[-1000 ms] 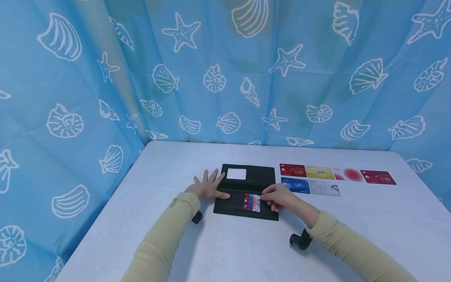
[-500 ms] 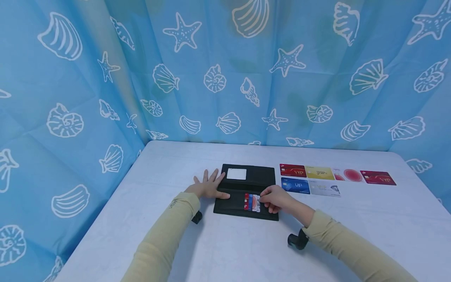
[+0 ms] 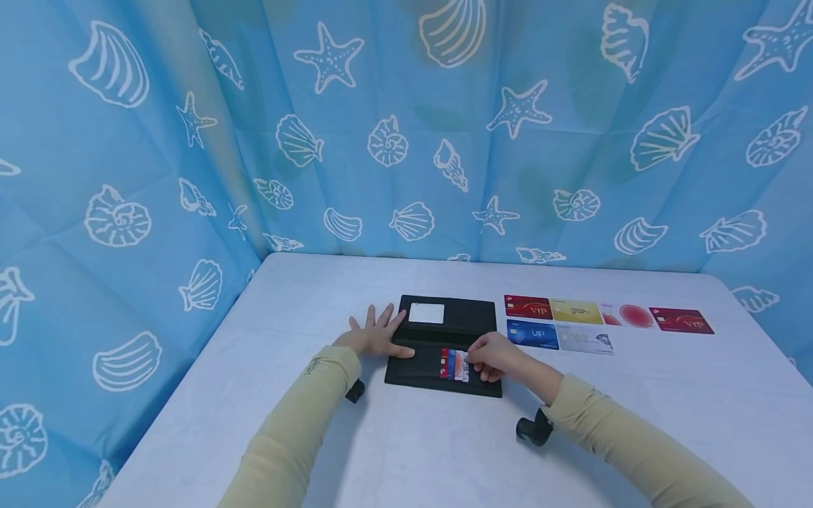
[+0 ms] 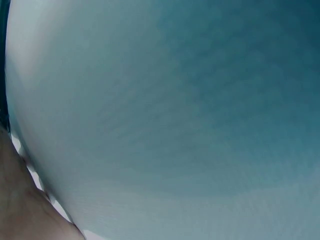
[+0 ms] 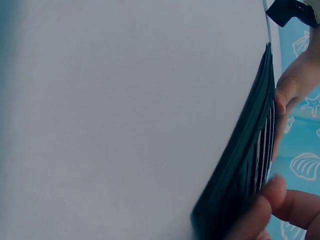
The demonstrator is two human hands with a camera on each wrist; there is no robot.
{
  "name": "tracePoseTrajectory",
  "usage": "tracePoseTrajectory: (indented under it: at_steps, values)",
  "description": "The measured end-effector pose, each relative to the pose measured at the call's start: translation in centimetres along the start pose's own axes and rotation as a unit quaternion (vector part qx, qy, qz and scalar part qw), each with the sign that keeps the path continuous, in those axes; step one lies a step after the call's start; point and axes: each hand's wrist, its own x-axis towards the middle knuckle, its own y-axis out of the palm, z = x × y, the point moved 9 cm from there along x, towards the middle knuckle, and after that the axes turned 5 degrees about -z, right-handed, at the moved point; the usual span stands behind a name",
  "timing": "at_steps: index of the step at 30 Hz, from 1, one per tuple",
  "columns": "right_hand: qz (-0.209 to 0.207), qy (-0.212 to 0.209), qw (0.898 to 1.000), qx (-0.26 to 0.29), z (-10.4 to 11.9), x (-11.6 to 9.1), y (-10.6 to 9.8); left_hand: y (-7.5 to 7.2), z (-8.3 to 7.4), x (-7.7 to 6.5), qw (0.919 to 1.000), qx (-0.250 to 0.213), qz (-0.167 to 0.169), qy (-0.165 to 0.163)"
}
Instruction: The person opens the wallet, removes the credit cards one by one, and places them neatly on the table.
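A black wallet [image 3: 470,314] lies unfolded on the table. Overlapping cards [image 3: 452,365] with red, blue and white edges sit in slots on its near half. My left hand [image 3: 377,340] rests with spread fingers on the wallet's left side, thumb on the near half. With thumb and forefinger my right hand [image 3: 498,358] pinches the edge of the rightmost pale card, most of which is hidden. In the right wrist view the wallet [image 5: 240,150] appears edge-on, with the right-hand fingers [image 5: 295,207] at its near end. The left wrist view holds mostly blurred pale cloth.
To the wallet's right lie two rows of cards: red [image 3: 528,307], gold [image 3: 576,311], white-pink [image 3: 627,315] and another red one [image 3: 682,319], with blue [image 3: 532,334] and silver [image 3: 584,339] below. A patterned blue curtain [image 3: 394,176] hangs behind the white table [image 3: 444,451].
My right hand has shifted slightly left along the wallet, toward the slotted cards, with the pale card's edge in its pinch. The left hand has stayed in place.
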Motion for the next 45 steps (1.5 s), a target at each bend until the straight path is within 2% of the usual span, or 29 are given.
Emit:
tracePoseTrajectory:
  at_steps: [7,17,28,35,45]
  values:
    - [0.024,0.017,0.999,0.017,0.0,0.1,0.0,0.2,0.2,0.3,1.0000,-0.002,0.005,-0.007]
    - [0.028,-0.013,1.000,0.000,1.1,-0.7,0.0,0.0,0.2,0.1,1.0000,-0.002,0.000,-0.003]
    - [-0.011,-0.019,1.000,-0.008,0.7,-0.4,0.0,0.1,0.3,0.2,1.0000,-0.005,-0.003,-0.001]
    - [-0.030,0.010,0.999,-0.012,0.4,-0.2,-0.3,0.1,0.2,0.1,1.0000,-0.004,-0.002,-0.003]
    - [-0.032,0.030,0.999,0.022,-0.1,0.0,-0.4,-0.1,0.0,-0.1,1.0000,-0.003,-0.003,-0.002]
